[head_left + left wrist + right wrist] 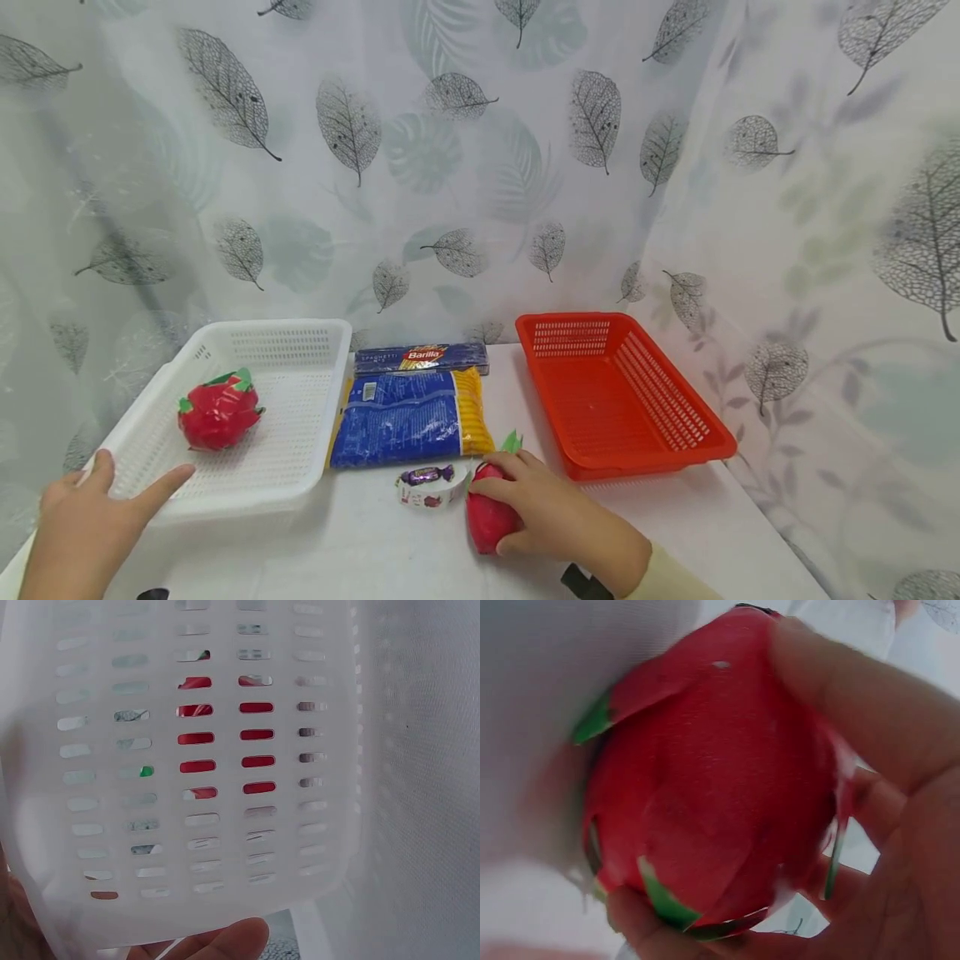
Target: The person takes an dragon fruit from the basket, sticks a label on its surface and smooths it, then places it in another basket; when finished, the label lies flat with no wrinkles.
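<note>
My right hand (pixel 551 508) grips a red dragon fruit (pixel 489 515) with green-tipped scales. It sits low at the front middle of the white surface. The right wrist view shows the thumb and fingers around that dragon fruit (pixel 705 780). At the near left corner of a white plastic basket (pixel 315 492), my left hand (pixel 90 521) holds the rim, thumb over the front edge. Inside this basket lies a second dragon fruit (pixel 221 410). Through the slots of the basket wall (pixel 225 900), red patches show in the left wrist view, with a fingertip at the bottom edge.
A purple-wrapped candy (pixel 426 476) and a roll of printed tape (pixel 431 498) lie just left of the right hand. Behind them are a blue and yellow pasta bag (pixel 405 421) and a Barilla spaghetti box (pixel 382 359). A red basket (pixel 592 408) stands at the right, before leaf-patterned curtains (pixel 480 167).
</note>
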`<state>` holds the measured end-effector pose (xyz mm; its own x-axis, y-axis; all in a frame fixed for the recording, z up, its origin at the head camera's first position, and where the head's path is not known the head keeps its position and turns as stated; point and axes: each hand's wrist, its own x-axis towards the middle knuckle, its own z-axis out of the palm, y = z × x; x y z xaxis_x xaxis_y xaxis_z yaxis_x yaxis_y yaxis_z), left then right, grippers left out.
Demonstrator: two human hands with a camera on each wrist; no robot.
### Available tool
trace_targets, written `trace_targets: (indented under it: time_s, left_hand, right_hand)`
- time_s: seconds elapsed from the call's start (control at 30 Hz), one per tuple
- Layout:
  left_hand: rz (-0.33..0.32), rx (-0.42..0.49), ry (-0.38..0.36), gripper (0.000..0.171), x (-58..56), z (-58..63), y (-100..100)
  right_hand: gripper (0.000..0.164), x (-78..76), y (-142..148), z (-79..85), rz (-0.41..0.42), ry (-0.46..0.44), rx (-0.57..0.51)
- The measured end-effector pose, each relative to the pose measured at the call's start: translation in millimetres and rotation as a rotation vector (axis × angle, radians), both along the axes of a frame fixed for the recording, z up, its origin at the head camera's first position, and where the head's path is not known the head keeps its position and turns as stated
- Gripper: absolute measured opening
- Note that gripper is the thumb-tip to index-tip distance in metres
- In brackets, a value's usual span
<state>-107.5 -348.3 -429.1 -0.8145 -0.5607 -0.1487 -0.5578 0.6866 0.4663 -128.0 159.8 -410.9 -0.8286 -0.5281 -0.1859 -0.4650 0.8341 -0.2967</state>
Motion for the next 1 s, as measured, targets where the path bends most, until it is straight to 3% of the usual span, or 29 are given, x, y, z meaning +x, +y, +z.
trace_targets:
  time_s: [0.47, 1.0]
  left_hand:
    - [-0.039, -0.008, -0.005, 0.128, 1.0, -0.1, -4.5]
    - [-0.034, 0.002, 0.008, 0.123, -0.7, -1.1, -6.4]
  right_hand:
    - [0.075, -14.9, -13.2, 1.3, -0.032, -0.054, 0.027]
    - [0.074, -15.1, -12.5, 10.8, -0.012, -0.079, 0.023]
